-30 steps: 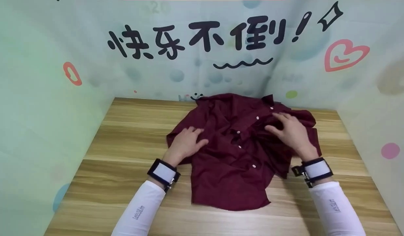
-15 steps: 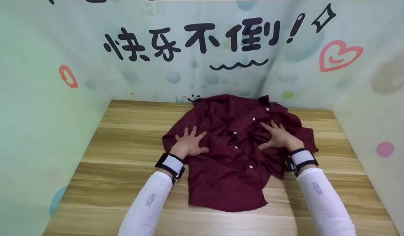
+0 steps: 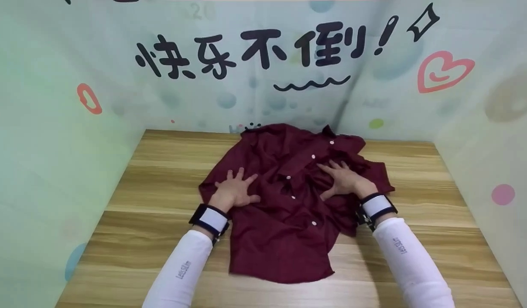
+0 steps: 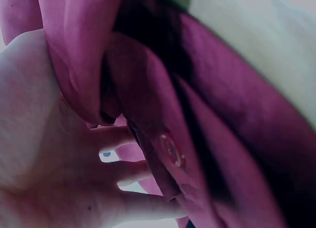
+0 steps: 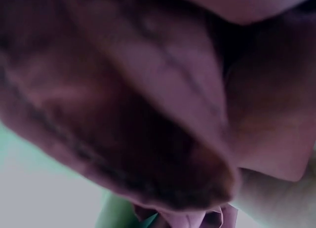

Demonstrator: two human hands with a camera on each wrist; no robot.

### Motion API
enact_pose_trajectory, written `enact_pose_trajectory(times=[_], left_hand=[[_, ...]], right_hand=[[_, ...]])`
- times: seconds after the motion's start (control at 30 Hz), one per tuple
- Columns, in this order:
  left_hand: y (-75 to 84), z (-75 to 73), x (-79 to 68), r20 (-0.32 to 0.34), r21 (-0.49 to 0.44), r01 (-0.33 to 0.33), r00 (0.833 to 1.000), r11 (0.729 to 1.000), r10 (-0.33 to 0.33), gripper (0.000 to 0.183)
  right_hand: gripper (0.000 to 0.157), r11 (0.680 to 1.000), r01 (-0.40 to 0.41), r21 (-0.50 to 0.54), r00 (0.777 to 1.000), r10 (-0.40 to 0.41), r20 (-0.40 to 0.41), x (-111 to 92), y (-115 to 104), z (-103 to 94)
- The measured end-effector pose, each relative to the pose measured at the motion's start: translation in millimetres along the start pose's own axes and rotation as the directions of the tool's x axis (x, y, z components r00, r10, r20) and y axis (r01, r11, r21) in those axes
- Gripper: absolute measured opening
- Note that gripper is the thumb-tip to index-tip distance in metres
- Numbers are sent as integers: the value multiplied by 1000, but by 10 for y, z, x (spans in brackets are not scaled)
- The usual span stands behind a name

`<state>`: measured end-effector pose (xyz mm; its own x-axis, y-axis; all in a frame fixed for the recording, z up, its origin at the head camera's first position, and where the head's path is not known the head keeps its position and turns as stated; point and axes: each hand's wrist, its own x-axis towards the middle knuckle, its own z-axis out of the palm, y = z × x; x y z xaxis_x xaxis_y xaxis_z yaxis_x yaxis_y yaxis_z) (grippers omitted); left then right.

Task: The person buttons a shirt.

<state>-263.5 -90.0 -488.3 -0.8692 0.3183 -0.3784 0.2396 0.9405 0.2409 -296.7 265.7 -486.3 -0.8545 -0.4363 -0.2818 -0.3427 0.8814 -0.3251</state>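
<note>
A crumpled dark red shirt (image 3: pixel 285 252) with white buttons lies on the wooden table, its collar side toward the back wall. My left hand (image 3: pixel 234 191) rests on the shirt's left part with fingers spread. On the right part, my right hand (image 3: pixel 344 179) presses the cloth, its fingers also spread. In the left wrist view, folds of the shirt (image 4: pixel 163 104) with a button hang close in front of the left hand (image 4: pixel 64 154) and its extended fingers. A hem of the shirt (image 5: pixel 163 90) fills most of the right wrist view and hides nearly all of the right hand.
The wooden table (image 3: pixel 131 239) reaches out on both sides of the shirt and in front of it. A printed fabric wall (image 3: pixel 195 102) stands behind, with more fabric walls at left and right. Both wrists wear dark straps, with white sleeves below.
Both hands have come down onto the shirt with fingers spread. Over the last half second the shirt has shifted left and slightly toward me together with the hands.
</note>
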Motion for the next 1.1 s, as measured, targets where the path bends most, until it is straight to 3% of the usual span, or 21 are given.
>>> enact_pose_trajectory(times=[0.17,0.33,0.43,0.57,0.7,0.77,0.83,0.97,1.1], left_hand=[[8,48,-52,-17,17,35,999,999,-34,80],[73,80,-97,-25,35,16,1000,999,-15,82],[21,79,-137,-49,12,-11,999,1000,11,85],[-142,58,-213,-159,-58,-88,984,994,78,85],[-289,58,-295,-287,-66,-156,949,986,131,77],[-345,68,-331,-311,-46,-177,938,983,155,70],[-393,79,-353,-296,-25,-191,939,981,175,64],[-474,96,-355,-254,3,-192,949,981,187,53],[-557,93,-340,-244,-12,-165,957,986,157,50]], right_hand=[[110,1000,21,-11,1000,-21,9,117,-126,26],[110,997,71,24,997,-71,4,235,-206,59],[111,990,108,93,994,-106,-30,226,-204,76],[103,967,158,198,978,-125,-170,99,-89,69],[80,964,171,205,917,-79,-391,-92,121,46],[69,976,129,173,894,-39,-447,-195,220,39],[62,986,78,149,904,-7,-428,-291,300,41],[61,992,18,123,968,13,-249,-429,386,69],[70,987,-7,160,985,34,-172,-472,422,68]])
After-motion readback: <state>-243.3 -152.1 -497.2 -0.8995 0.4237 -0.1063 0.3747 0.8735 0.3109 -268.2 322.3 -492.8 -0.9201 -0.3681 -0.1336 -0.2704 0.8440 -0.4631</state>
